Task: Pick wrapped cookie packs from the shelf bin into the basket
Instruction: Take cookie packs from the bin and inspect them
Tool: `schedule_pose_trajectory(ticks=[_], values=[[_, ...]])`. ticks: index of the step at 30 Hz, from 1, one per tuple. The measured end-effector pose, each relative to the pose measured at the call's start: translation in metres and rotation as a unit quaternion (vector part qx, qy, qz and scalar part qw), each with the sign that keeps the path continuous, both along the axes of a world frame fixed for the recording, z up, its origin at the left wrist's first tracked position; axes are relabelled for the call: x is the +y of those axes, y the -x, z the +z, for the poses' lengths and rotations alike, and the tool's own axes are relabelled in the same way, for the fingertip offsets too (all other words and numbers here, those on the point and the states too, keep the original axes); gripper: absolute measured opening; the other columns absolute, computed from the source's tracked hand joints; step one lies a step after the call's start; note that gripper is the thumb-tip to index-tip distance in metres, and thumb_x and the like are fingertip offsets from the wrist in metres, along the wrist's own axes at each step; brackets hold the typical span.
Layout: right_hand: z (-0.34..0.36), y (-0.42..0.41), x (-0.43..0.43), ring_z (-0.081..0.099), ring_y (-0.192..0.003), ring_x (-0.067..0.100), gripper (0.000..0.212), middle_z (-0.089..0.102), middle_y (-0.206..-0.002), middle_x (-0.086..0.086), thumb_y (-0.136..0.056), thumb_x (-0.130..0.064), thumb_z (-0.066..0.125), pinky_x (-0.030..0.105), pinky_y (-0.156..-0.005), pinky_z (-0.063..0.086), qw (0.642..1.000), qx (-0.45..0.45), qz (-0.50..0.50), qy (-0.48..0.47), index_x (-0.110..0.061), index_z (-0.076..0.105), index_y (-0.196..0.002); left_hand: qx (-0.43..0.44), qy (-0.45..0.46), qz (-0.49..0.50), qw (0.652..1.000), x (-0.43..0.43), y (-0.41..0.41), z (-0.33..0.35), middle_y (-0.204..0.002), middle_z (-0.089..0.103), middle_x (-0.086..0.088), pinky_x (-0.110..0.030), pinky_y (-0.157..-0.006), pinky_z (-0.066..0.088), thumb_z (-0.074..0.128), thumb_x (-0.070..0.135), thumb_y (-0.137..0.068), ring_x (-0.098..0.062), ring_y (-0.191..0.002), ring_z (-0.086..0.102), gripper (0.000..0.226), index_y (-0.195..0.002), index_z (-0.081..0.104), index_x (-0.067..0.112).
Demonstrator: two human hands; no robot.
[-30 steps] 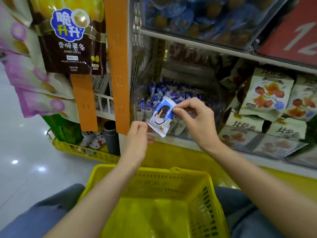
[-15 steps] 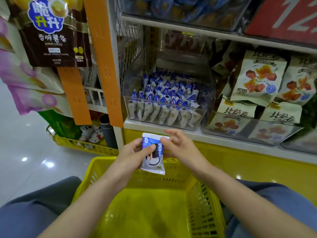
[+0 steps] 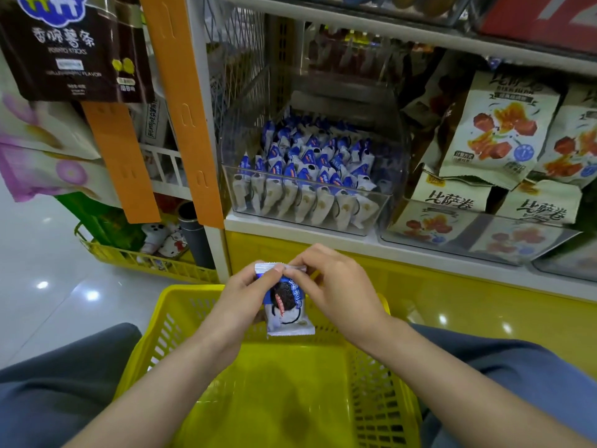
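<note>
Over the basket's (image 3: 190, 287) far rim, left hand (image 3: 240, 299) and right hand (image 3: 339, 286) both pinch one cookie pack (image 3: 287, 305) by its top seam, hanging upright. Open basket floor lies below. Beyond the white shelf edge (image 3: 290, 236) sits the full shelf bin (image 3: 384, 205); an orange strip (image 3: 184, 108) hangs left.

- Brown potato sticks bag (image 3: 74, 50), hanging top left.
- Two orange hanging strips: short one (image 3: 121, 163) under the bag, long one (image 3: 184, 108) beside it.
- Pink-and-white bags (image 3: 42, 150), left edge.
- Green bag (image 3: 103, 221), white plush toys (image 3: 164, 240) and dark cylinder (image 3: 193, 234) in a yellow wire tray (image 3: 129, 257) at floor level.
- Cream snack bags (image 3: 497, 130) with red-orange print, piled in a clear tray (image 3: 549, 250), right.
- Wire mesh panel (image 3: 239, 59).
- Red sign (image 3: 542, 21), top right.
- Glossy tiled floor (image 3: 48, 302).
</note>
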State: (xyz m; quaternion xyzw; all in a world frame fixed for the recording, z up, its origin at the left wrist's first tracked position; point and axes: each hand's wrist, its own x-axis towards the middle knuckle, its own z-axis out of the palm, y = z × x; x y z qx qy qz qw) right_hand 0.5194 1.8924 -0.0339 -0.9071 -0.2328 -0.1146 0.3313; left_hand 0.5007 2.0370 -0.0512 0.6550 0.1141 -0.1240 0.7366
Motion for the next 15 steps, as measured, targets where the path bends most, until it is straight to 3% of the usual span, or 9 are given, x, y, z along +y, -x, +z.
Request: schedule_pose_trajectory(ticks=[3,5,7,11,15], values=[[0.0,-0.002,0.0,0.055,-0.074,0.005,0.009,0.06,-0.08,-0.01,-0.088,-0.026,0.06,0.018,-0.064,0.042,0.998,0.022,-0.022,-0.048,-0.02,0.065,-0.083,0.032,0.065,-0.005,0.997,-0.001,-0.002,0.002,-0.094,0.073,-0.007,-0.037,-0.082,0.051,0.055,0.028,-0.089,-0.02,-0.088,0.069,0.02,-0.1,0.067,0.017],[0.0,-0.007,0.0,0.058,-0.072,0.008,0.01,0.062,-0.076,-0.006,-0.089,-0.021,0.06,0.023,-0.065,0.047,0.985,0.088,-0.075,-0.127,-0.019,0.061,-0.079,0.037,0.09,-0.018,0.995,-0.003,-0.001,0.003,-0.1,0.072,-0.012,-0.038,-0.086,0.051,0.06,0.023,-0.085,-0.022,-0.091,0.068,0.026,-0.107,0.063,0.009],[0.002,-0.012,0.0,0.063,-0.073,0.017,0.014,0.064,-0.078,0.004,-0.091,-0.017,0.056,0.031,-0.063,0.055,0.95,0.174,-0.125,-0.226,-0.015,0.056,-0.077,0.016,0.077,-0.014,0.997,-0.005,0.001,0.004,-0.101,0.071,-0.011,-0.031,-0.079,0.054,0.064,0.017,-0.082,-0.017,-0.086,0.068,0.027,-0.106,0.059,0.006],[0.008,-0.015,0.001,0.062,-0.071,0.014,0.003,0.061,-0.097,0.021,-0.094,-0.005,0.048,0.02,-0.057,0.056,0.847,0.341,-0.137,-0.385,-0.005,0.05,-0.092,-0.049,0.012,0.064,0.997,-0.001,-0.002,0.004,-0.091,0.072,-0.006,-0.02,-0.068,0.055,0.06,0.013,-0.086,-0.012,-0.077,0.068,0.015,-0.1,0.06,0.009],[0.005,-0.008,0.002,0.06,-0.068,0.016,0.026,0.06,-0.1,0.029,-0.091,0.002,0.051,0.02,-0.058,0.054,0.835,0.438,-0.078,-0.323,0.004,0.042,-0.116,-0.106,-0.044,0.138,0.984,0.011,-0.009,0.005,-0.081,0.069,-0.004,-0.016,-0.059,0.054,0.053,0.013,-0.092,-0.006,-0.067,0.067,0.011,-0.085,0.061,0.011]])
